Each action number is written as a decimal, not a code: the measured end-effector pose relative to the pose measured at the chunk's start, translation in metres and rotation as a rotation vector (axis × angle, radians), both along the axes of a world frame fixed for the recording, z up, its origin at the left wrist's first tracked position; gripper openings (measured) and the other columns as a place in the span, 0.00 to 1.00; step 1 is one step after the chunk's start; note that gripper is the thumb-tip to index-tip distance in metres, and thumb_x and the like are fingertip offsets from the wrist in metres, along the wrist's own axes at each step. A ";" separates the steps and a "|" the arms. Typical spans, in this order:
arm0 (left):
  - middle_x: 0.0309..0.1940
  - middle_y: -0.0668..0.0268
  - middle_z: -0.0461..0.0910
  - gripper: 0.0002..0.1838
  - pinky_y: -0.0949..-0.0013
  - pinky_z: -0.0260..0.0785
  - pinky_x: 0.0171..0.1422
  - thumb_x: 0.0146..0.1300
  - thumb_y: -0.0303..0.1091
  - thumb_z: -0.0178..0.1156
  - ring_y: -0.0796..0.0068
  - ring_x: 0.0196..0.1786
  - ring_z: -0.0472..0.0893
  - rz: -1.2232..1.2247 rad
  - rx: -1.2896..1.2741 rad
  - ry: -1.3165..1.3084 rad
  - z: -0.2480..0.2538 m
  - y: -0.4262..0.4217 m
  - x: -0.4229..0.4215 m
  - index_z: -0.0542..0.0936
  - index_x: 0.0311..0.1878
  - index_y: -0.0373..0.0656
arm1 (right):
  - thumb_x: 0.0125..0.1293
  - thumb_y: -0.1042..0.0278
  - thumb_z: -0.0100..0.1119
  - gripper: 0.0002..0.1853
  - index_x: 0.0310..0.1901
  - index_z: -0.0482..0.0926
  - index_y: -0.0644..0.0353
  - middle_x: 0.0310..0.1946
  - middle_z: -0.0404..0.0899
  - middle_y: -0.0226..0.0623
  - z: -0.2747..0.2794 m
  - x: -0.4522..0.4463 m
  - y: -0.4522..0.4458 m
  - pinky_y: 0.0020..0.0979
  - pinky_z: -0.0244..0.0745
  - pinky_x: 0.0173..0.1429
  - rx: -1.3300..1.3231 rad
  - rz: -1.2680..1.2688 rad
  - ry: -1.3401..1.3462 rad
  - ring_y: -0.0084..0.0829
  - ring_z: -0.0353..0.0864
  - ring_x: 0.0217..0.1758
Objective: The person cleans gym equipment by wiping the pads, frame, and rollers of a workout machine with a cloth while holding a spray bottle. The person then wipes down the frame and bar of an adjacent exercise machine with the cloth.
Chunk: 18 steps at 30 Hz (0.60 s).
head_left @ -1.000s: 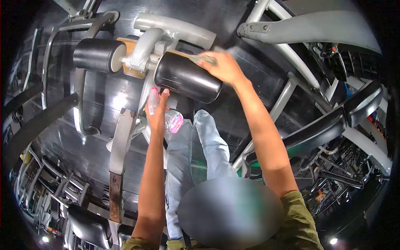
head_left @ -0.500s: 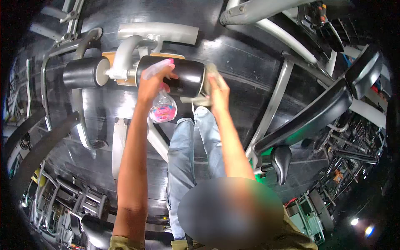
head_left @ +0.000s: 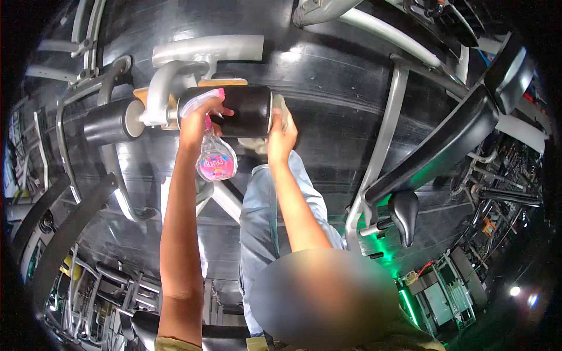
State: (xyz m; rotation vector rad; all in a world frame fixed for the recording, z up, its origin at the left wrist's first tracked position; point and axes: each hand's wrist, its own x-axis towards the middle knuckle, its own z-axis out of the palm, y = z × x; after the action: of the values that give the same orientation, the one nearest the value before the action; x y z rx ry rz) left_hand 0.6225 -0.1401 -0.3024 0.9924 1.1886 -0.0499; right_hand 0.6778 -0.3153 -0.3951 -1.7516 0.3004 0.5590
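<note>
A clear spray bottle (head_left: 216, 161) with a pink label and a white-and-pink trigger head hangs upright from my left hand (head_left: 201, 119), whose fingers wrap round its neck. That hand is in front of a black padded roller (head_left: 249, 111) on a gym machine. At the roller's right end, my right hand (head_left: 282, 134) presses a pale cloth (head_left: 280, 111) against the round end face. The fingers are closed on the cloth, and part of it is hidden behind them.
Another black roller (head_left: 111, 121) sits left on the same grey frame (head_left: 161, 90). A black padded bench (head_left: 436, 149) and a small saddle seat (head_left: 404, 213) stand to the right. Grey metal tubes (head_left: 386, 123) cross the dark floor (head_left: 328, 88).
The view has shifted, so the machine and both hands appear farther left. My right hand with the cloth has stayed at the roller's end; the bottle is still in my left hand.
</note>
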 end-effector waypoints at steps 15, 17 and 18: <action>0.32 0.61 0.81 0.16 0.70 0.68 0.23 0.60 0.42 0.65 0.68 0.39 0.86 0.039 -0.038 0.024 0.006 0.001 0.002 0.81 0.41 0.36 | 0.75 0.53 0.56 0.22 0.62 0.77 0.57 0.37 0.82 0.30 0.053 -0.022 -0.001 0.20 0.62 0.19 0.133 -0.140 0.149 0.12 0.69 0.21; 0.36 0.56 0.85 0.20 0.71 0.66 0.24 0.64 0.44 0.59 0.72 0.23 0.77 0.004 0.022 0.038 0.006 -0.002 0.004 0.80 0.49 0.36 | 0.75 0.52 0.56 0.22 0.61 0.77 0.58 0.34 0.80 0.27 0.050 -0.012 0.003 0.20 0.64 0.20 0.104 -0.117 0.181 0.13 0.71 0.24; 0.36 0.56 0.85 0.20 0.71 0.66 0.24 0.64 0.44 0.59 0.72 0.23 0.77 0.006 0.020 0.038 0.005 -0.001 0.003 0.80 0.49 0.36 | 0.74 0.50 0.56 0.23 0.60 0.77 0.59 0.31 0.77 0.23 0.048 -0.005 0.005 0.20 0.67 0.22 0.073 -0.094 0.214 0.14 0.73 0.27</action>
State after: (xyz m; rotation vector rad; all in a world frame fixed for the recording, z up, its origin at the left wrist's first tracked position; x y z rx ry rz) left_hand 0.6255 -0.1416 -0.2978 1.0094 1.2289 -0.0527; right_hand 0.6733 -0.3104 -0.3466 -1.6007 0.5032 0.6817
